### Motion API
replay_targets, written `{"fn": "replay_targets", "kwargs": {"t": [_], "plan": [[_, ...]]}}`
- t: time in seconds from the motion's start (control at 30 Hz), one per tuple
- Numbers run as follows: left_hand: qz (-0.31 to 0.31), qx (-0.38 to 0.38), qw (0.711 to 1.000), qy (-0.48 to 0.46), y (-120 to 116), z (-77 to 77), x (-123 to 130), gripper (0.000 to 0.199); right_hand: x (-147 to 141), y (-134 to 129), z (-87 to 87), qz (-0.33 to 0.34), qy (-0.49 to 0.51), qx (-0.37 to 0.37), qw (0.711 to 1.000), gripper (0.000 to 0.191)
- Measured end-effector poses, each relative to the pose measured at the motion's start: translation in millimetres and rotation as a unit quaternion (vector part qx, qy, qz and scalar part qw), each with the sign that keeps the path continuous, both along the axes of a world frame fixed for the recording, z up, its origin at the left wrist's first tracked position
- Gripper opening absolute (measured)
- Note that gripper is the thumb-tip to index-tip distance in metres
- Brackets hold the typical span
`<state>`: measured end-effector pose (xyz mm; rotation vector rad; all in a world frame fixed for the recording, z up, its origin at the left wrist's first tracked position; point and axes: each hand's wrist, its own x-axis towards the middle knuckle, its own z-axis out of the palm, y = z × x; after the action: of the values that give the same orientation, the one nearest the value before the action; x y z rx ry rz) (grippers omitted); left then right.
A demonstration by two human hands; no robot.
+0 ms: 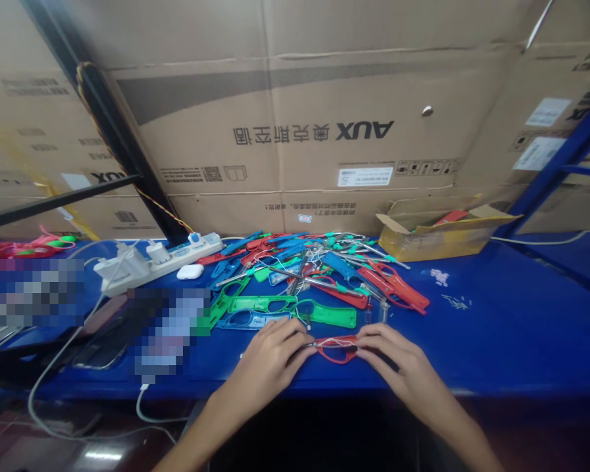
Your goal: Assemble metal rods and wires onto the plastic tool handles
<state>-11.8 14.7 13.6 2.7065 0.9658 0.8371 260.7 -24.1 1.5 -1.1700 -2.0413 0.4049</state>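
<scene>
Between my two hands, near the front of the blue table, is a red plastic lighter shell (337, 357) with a looped opening. A thin white wire and a dark slim part lie along it. My left hand (273, 354) is closed, thumb and fingers pinching its left end. At the right end my right hand (400, 360) is closed in a pinch too; its fingertips partly hide the shell. Just beyond lie a green shell half (332, 313) and a blue shell half (253, 319). A small clear piece (383, 311) lies past my right hand.
A heap of lighter parts with metal tubes (299, 265) spreads behind. An open cardboard box (437, 239) stands back right, with small pale pieces (438, 277) before it. Leftward are a power strip (181, 252), white earbud case (190, 271), blurred phone (170, 334) and a cable (61, 354).
</scene>
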Motion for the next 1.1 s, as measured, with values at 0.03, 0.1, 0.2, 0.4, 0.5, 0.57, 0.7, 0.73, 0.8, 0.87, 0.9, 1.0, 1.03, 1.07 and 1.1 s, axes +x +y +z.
{"fn": "replay_targets", "kwargs": {"t": [0.03, 0.1, 0.2, 0.4, 0.5, 0.57, 0.7, 0.73, 0.8, 0.87, 0.9, 1.0, 1.03, 1.07, 1.1], "plan": [[0.0, 0.001, 1.0, -0.002, -0.1, 0.5, 0.2, 0.02, 0.1, 0.0, -0.4, 0.001, -0.002, 0.001, 1.0, 0.016], [-0.001, 0.004, 1.0, -0.006, -0.1, 1.2, 0.6, 0.022, 0.4, -0.1, -1.2, 0.001, -0.005, 0.003, 1.0, 0.017], [-0.001, 0.005, 1.0, -0.006, 0.3, 1.2, 0.8, 0.021, 0.6, -0.3, -0.9, -0.001, -0.008, -0.003, 1.0, 0.017], [0.0, -0.002, 1.0, -0.003, 0.5, 0.2, 0.7, 0.02, -0.1, -0.8, 1.3, 0.001, -0.017, -0.035, 0.999, 0.016], [-0.002, -0.002, 1.0, -0.005, 0.2, 0.2, 0.8, 0.02, 0.0, -1.1, 0.3, -0.003, -0.021, -0.043, 0.999, 0.01], [-0.003, -0.002, 1.0, -0.004, 0.0, 0.2, 0.7, 0.019, 0.3, -1.3, -0.8, -0.004, -0.023, -0.047, 0.999, 0.009], [0.0, -0.005, 1.0, -0.001, -0.5, 0.0, -0.2, 0.018, 1.0, -1.6, -2.1, -0.006, -0.02, -0.047, 0.999, 0.009], [0.0, -0.007, 1.0, -0.001, -0.6, 0.0, -0.4, 0.017, 1.0, -1.6, -2.3, -0.008, -0.016, -0.042, 0.999, 0.009], [-0.002, -0.013, 1.0, 0.0, -0.7, 0.1, -0.5, 0.017, 0.8, -1.6, -2.4, -0.015, -0.009, -0.029, 0.999, 0.009], [-0.004, -0.017, 1.0, -0.003, -0.5, 0.3, -0.3, 0.017, 0.6, -1.5, -2.2, -0.016, -0.002, -0.013, 1.0, 0.011], [-0.003, -0.019, 1.0, -0.004, -0.4, 0.5, -0.1, 0.016, 0.7, -1.4, -2.1, -0.012, 0.0, -0.001, 1.0, 0.013], [-0.001, -0.027, 1.0, -0.007, -0.2, 1.1, 0.4, 0.015, 1.9, -1.1, -2.0, 0.012, -0.001, 0.045, 0.999, 0.018], [0.0, -0.029, 1.0, -0.007, -0.2, 1.2, 0.4, 0.014, 2.6, -1.0, -2.2, 0.018, -0.004, 0.06, 0.998, 0.019], [0.0, -0.03, 1.0, -0.007, -0.4, 1.4, 0.3, 0.014, 3.4, -0.8, -2.5, 0.023, -0.01, 0.073, 0.997, 0.018], [0.0, -0.029, 1.0, -0.008, -0.6, 1.5, 0.2, 0.014, 4.2, -0.6, -2.8, 0.026, -0.017, 0.083, 0.996, 0.018]]}}
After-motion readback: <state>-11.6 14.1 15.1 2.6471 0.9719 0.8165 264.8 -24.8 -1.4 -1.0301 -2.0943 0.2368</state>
